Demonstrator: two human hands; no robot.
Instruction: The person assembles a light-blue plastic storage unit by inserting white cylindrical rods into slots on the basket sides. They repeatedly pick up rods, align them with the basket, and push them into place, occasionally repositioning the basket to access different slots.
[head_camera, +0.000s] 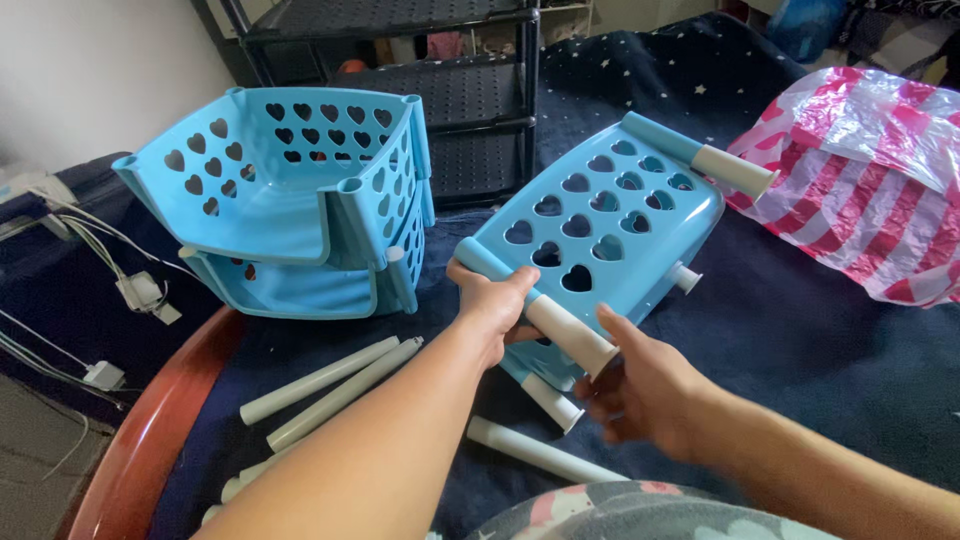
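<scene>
The left hand (492, 305) is closed around a corner of the light blue plastic basket tier with heart-shaped holes (600, 225), which lies tipped on the dark blue star-printed bedspread (800, 320); the right hand (640, 385) is half open, its fingers touching the end of the cream plastic tube (570, 335) seated in that corner; three more tubes show in the other corners; two more blue basket tiers (290, 200) sit nested nearby, unjoined; loose cream tubes (330, 385) lie beside them, so most assembly appears left.
</scene>
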